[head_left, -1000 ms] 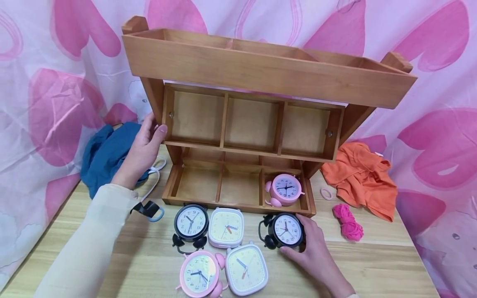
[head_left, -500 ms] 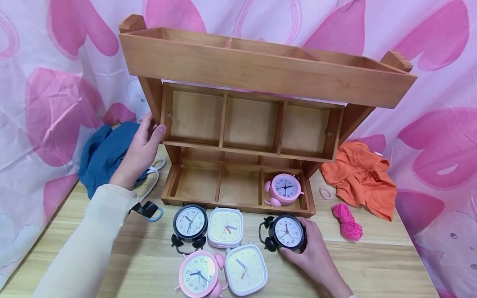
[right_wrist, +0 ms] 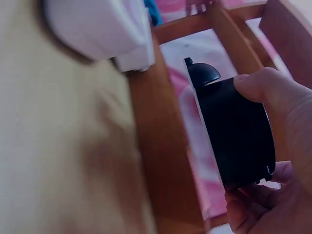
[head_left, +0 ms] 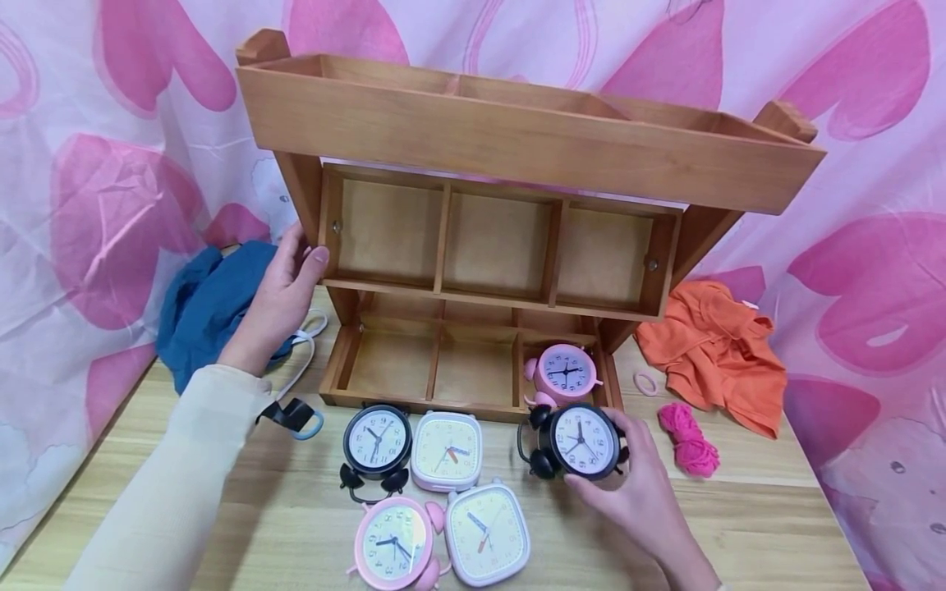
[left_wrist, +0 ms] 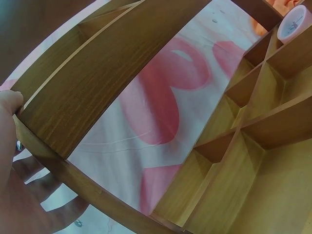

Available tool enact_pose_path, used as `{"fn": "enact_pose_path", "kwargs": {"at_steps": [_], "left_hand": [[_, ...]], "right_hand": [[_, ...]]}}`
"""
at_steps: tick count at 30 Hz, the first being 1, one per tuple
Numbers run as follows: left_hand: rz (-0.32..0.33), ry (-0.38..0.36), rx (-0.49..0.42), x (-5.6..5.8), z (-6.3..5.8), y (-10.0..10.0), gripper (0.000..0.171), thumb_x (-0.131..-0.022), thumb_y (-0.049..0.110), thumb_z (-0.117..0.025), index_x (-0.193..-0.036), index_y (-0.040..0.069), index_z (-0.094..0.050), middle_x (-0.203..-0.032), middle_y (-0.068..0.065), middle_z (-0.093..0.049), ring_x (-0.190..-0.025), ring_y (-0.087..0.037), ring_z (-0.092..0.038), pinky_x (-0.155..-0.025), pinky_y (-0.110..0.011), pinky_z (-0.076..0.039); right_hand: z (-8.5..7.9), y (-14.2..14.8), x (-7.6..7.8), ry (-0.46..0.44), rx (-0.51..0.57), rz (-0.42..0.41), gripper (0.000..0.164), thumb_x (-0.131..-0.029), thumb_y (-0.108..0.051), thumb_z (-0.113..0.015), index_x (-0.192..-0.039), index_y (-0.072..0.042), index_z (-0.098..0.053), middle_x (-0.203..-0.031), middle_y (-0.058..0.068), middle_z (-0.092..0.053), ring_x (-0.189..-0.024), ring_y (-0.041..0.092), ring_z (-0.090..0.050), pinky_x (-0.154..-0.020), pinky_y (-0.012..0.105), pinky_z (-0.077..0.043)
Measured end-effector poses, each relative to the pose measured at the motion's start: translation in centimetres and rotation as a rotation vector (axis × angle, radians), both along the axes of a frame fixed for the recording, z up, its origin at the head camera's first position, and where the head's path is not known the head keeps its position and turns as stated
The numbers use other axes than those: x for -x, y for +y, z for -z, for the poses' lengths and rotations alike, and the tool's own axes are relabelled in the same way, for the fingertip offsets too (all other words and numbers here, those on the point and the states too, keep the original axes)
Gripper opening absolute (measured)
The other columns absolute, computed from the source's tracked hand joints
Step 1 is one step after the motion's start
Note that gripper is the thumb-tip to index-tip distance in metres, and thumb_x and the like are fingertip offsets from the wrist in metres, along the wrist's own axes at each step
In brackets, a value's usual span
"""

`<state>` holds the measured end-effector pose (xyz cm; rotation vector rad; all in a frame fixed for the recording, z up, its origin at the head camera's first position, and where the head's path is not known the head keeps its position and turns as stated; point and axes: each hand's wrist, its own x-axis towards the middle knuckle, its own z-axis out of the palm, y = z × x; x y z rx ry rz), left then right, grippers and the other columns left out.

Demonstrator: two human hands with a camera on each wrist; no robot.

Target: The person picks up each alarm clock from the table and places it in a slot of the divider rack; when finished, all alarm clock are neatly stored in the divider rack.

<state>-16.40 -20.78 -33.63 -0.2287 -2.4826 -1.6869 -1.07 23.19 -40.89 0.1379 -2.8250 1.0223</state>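
Observation:
My right hand point(head_left: 636, 492) holds a black twin-bell alarm clock point(head_left: 586, 442) by its side, thumb and fingers on opposite edges, its bells pointing left. In the right wrist view the clock's black casing point(right_wrist: 236, 131) is raised off the table. My left hand point(head_left: 277, 300) grips the left side of a tiered wooden shelf point(head_left: 517, 152), thumb in front and fingers behind the side post in the left wrist view. A pink alarm clock point(head_left: 566, 372) lies in the lower tier's right compartment, just behind the held clock.
On the table lie another black alarm clock point(head_left: 378, 441), a white square clock point(head_left: 447, 451), a second white clock point(head_left: 488, 533) and a pink clock point(head_left: 394, 542). Blue cloth point(head_left: 210, 304) is at left; orange cloth point(head_left: 720, 353), pink yarn point(head_left: 689, 439) and a pink ring point(head_left: 645, 383) at right.
My right hand has lifted the black alarm clock from the table and shifted it slightly right and toward the shelf. The left hand stays on the shelf's side.

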Motion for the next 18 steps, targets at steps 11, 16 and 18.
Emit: {"fn": "enact_pose_path", "kwargs": {"at_steps": [11, 16, 18], "left_hand": [[-0.007, -0.007, 0.004, 0.0, 0.1, 0.0, 0.061, -0.103, 0.046, -0.042, -0.156, 0.036, -0.014, -0.162, 0.004, -0.023, -0.149, -0.027, -0.026, -0.114, -0.057, -0.033], [0.000, -0.007, -0.007, 0.0, 0.1, 0.0, 0.060, -0.104, 0.044, -0.041, -0.156, 0.036, -0.014, -0.163, 0.003, -0.022, -0.150, -0.028, -0.025, -0.114, -0.058, -0.032], [0.002, -0.002, -0.009, 0.0, 0.0, 0.0, 0.059, -0.104, 0.042, -0.041, -0.157, 0.035, -0.014, -0.163, 0.002, -0.022, -0.150, -0.028, -0.024, -0.114, -0.059, -0.032]], "right_hand": [[-1.7, -3.4, 7.1, 0.008, 0.092, -0.186, 0.090, -0.066, -0.033, -0.092, -0.140, -0.013, -0.045, -0.135, 0.007, -0.050, -0.122, 0.023, -0.048, -0.100, 0.051, -0.045], [-1.5, -5.0, 9.1, -0.022, 0.050, -0.219, 0.087, -0.068, -0.037, -0.090, -0.139, -0.014, -0.045, -0.131, 0.009, -0.051, -0.119, 0.026, -0.048, -0.103, 0.055, -0.041], [-1.2, -5.6, 9.8, -0.027, 0.056, -0.237, 0.086, -0.068, -0.036, -0.090, -0.138, -0.013, -0.045, -0.130, 0.009, -0.052, -0.119, 0.027, -0.049, -0.104, 0.055, -0.040]]}}
